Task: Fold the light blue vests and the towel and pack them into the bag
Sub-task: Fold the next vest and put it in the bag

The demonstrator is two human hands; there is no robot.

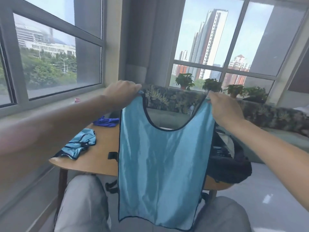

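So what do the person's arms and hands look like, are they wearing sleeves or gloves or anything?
No gloves and no sleeves in view: both forearms are bare right up to the edge of the picture. The left hand and right hand show no rings, watch or bracelets. The only clothing visible is light grey trousers on the knees below.

- Round-edged tan wooden table [100, 148] on a dark brown leg, near the window wall.
- Small pink object [77, 99] on the grey sill; too small to identify.
- Grey-framed windows [93, 41] at left and ahead, showing trees and tall buildings.
- Leafy green potted plants [184, 81] in a row along the far sill.
- Sofa with dark leaf-patterned back [170, 99] below those plants.
- Pale glossy floor [267, 190] at lower right.
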